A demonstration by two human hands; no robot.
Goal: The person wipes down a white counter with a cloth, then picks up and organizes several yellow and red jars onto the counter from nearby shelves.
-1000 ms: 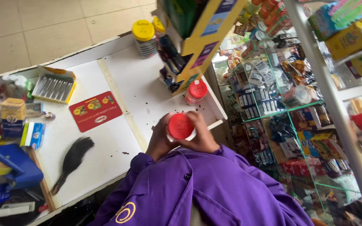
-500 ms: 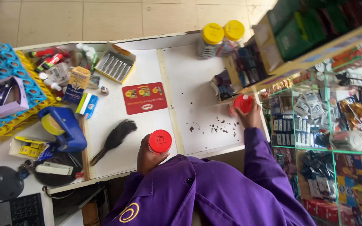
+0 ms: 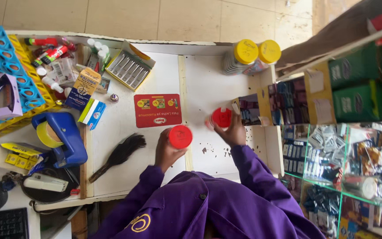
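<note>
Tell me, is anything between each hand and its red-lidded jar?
Nothing visible. The left hand already grips one red-lidded jar, and the right hand already touches the other red-lidded jar by the shelf of small boxes.

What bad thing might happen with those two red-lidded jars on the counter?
The left hand holds a red-lidded jar right over the seam between the two white counter panels; set down there, it might wobble. The right hand grips the other red-lidded jar close to the display rack, so it may bump the rack. Dark crumbs lie scattered beside both jars and could stick to their bases.
</note>
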